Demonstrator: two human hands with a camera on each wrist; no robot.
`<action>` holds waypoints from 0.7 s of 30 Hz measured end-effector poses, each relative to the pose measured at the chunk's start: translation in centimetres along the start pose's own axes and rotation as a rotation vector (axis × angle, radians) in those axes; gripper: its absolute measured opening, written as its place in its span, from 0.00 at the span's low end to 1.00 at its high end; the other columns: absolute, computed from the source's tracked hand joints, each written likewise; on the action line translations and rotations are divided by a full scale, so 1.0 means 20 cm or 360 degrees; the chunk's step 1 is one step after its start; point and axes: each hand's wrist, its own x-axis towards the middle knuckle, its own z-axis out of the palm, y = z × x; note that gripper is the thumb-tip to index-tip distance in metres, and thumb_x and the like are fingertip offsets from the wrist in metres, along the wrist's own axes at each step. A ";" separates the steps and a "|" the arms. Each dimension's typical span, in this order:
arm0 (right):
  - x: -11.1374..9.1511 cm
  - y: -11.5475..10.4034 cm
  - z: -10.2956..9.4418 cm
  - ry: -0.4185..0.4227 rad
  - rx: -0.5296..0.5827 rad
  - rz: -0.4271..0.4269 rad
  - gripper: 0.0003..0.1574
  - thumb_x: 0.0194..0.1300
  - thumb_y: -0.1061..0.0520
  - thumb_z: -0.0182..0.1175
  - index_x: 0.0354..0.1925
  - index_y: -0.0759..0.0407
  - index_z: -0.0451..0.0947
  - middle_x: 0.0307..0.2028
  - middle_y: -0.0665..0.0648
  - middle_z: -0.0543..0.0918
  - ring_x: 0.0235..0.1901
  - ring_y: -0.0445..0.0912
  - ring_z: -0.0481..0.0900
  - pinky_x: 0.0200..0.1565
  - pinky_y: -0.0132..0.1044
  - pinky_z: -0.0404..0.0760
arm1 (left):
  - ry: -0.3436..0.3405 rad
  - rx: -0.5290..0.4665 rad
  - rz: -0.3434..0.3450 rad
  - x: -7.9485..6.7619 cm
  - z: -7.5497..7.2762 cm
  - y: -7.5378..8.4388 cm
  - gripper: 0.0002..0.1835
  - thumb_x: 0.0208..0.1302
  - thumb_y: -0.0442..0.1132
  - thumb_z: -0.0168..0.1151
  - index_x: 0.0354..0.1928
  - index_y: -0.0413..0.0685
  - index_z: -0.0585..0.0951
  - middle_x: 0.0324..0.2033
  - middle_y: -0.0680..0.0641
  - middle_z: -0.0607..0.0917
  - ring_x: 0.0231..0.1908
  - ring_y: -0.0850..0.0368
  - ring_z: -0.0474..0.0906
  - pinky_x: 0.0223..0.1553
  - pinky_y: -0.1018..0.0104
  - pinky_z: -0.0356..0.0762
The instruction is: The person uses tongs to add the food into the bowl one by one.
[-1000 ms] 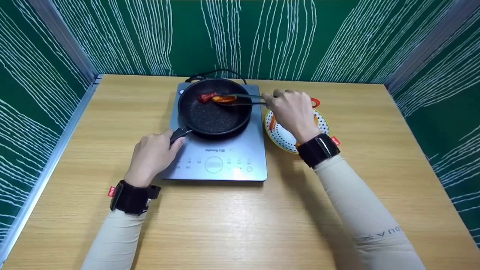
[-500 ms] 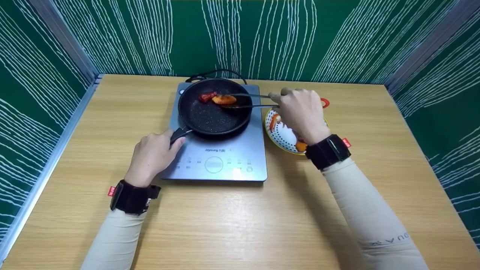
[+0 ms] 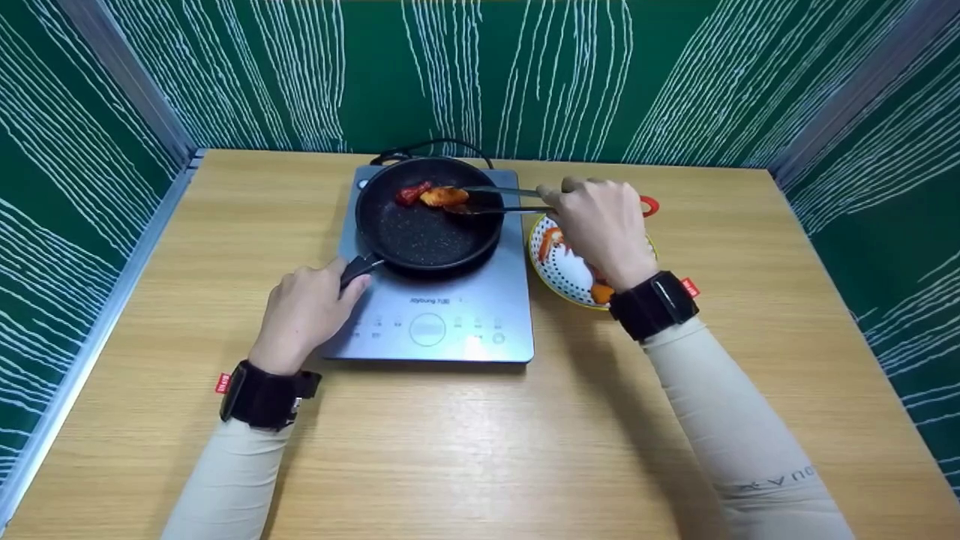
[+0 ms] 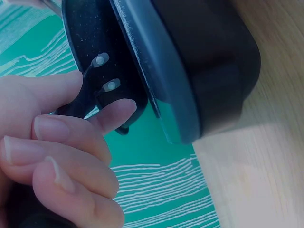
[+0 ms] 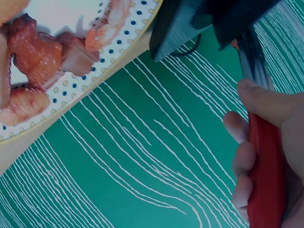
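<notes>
A black frying pan (image 3: 420,240) sits on the induction cooker (image 3: 472,307), its handle (image 3: 361,268) gripped by my left hand (image 3: 304,311). In the left wrist view the fingers (image 4: 71,156) curl, with the thumb along the handle. My right hand (image 3: 600,229) holds a pair of tongs (image 3: 517,210) by their red handle (image 5: 266,166). The tongs reach into the pan from the right, their arms apart, tips at an orange-brown wing-shaped piece of food (image 3: 444,196). Just left of it, against that piece, lies a dark red piece (image 3: 411,194).
Right of the cooker, partly under my right hand, stands a dotted plate (image 3: 566,277) with a yellow rim. It bears a shrimp (image 5: 111,28) and several meat pieces (image 5: 35,50). A black cord (image 3: 442,141) runs behind the cooker. Green walls surround the wooden table (image 3: 420,450).
My right hand and the tongs have shifted right. The orange-brown piece looks turned, showing a browner side, and now lies slightly further left. My left hand keeps its place on the handle.
</notes>
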 end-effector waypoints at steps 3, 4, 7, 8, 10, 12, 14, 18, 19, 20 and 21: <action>0.00 0.00 0.03 0.0039 0.0005 -0.0015 0.10 0.77 0.53 0.66 0.50 0.53 0.89 0.23 0.59 0.80 0.16 0.49 0.64 0.17 0.40 0.58 | -0.0002 -0.0005 -0.0003 0.00 0.00 0.00 0.20 0.81 0.54 0.58 0.41 0.42 0.77 0.23 0.45 0.72 0.24 0.46 0.73 0.26 0.58 0.60; 0.00 0.00 0.03 0.0048 0.0004 -0.0018 0.09 0.76 0.53 0.66 0.50 0.53 0.89 0.24 0.59 0.80 0.16 0.49 0.64 0.17 0.40 0.59 | -0.0003 -0.0007 -0.0004 0.00 0.00 0.00 0.20 0.81 0.54 0.58 0.41 0.42 0.77 0.23 0.45 0.72 0.24 0.46 0.72 0.26 0.58 0.60; -0.01 0.00 0.04 0.0081 0.0009 -0.0025 0.09 0.74 0.53 0.69 0.49 0.52 0.89 0.24 0.59 0.81 0.16 0.50 0.66 0.16 0.42 0.61 | 0.0000 0.0011 0.0001 0.00 0.01 0.00 0.21 0.81 0.54 0.58 0.41 0.41 0.77 0.23 0.45 0.72 0.25 0.45 0.72 0.25 0.57 0.60; -0.01 0.00 0.04 0.0087 0.0015 -0.0023 0.10 0.73 0.53 0.70 0.50 0.52 0.89 0.25 0.59 0.82 0.16 0.50 0.67 0.16 0.42 0.62 | 0.0001 0.0017 0.0003 0.00 0.01 0.00 0.21 0.81 0.54 0.58 0.41 0.41 0.77 0.23 0.45 0.72 0.25 0.45 0.72 0.25 0.57 0.60; -0.02 0.01 0.04 0.0085 0.0029 -0.0015 0.13 0.71 0.53 0.72 0.52 0.51 0.90 0.27 0.59 0.84 0.16 0.51 0.69 0.16 0.44 0.64 | 0.0004 0.0029 0.0008 0.00 0.01 0.00 0.21 0.81 0.54 0.58 0.41 0.41 0.77 0.23 0.45 0.72 0.25 0.45 0.72 0.25 0.57 0.60; -0.03 0.01 0.02 0.0063 0.0064 -0.0004 0.17 0.69 0.52 0.74 0.55 0.51 0.90 0.30 0.60 0.86 0.17 0.53 0.71 0.17 0.44 0.66 | 0.0007 0.0036 0.0011 0.00 0.01 0.00 0.21 0.81 0.55 0.58 0.41 0.41 0.77 0.23 0.45 0.72 0.25 0.45 0.72 0.25 0.57 0.60; -0.05 0.02 0.00 0.0038 0.0111 0.0017 0.20 0.68 0.51 0.75 0.57 0.52 0.89 0.33 0.61 0.88 0.18 0.54 0.73 0.18 0.44 0.67 | 0.0006 0.0036 0.0012 0.00 0.01 0.00 0.21 0.81 0.55 0.57 0.41 0.41 0.77 0.23 0.45 0.72 0.25 0.45 0.72 0.25 0.57 0.60; -0.12 0.06 -0.06 0.0056 0.0243 0.0070 0.25 0.67 0.49 0.76 0.59 0.54 0.88 0.38 0.61 0.90 0.19 0.55 0.76 0.19 0.43 0.65 | -0.0002 0.0032 0.0010 0.00 0.01 -0.01 0.21 0.81 0.55 0.57 0.42 0.41 0.77 0.23 0.45 0.72 0.25 0.45 0.72 0.25 0.57 0.59; -0.15 0.07 -0.08 0.0072 0.0279 0.0091 0.25 0.67 0.48 0.76 0.59 0.54 0.87 0.38 0.61 0.90 0.19 0.56 0.76 0.19 0.43 0.64 | -0.0004 0.0028 0.0008 0.00 0.01 -0.01 0.21 0.81 0.55 0.57 0.42 0.41 0.77 0.23 0.45 0.72 0.25 0.45 0.72 0.25 0.57 0.59; -0.18 0.09 -0.09 0.0088 0.0309 0.0118 0.26 0.66 0.48 0.77 0.59 0.54 0.87 0.39 0.62 0.90 0.19 0.56 0.77 0.18 0.43 0.63 | -0.0006 0.0023 0.0006 0.00 0.01 -0.01 0.21 0.81 0.54 0.58 0.42 0.41 0.77 0.23 0.45 0.72 0.25 0.46 0.72 0.25 0.58 0.59; -0.21 0.11 -0.11 0.0102 0.0333 0.0147 0.26 0.66 0.48 0.77 0.59 0.55 0.87 0.40 0.62 0.90 0.19 0.56 0.79 0.18 0.42 0.63 | -0.0006 0.0018 0.0004 0.00 0.01 -0.01 0.21 0.81 0.54 0.58 0.42 0.41 0.77 0.23 0.45 0.71 0.25 0.46 0.72 0.25 0.58 0.59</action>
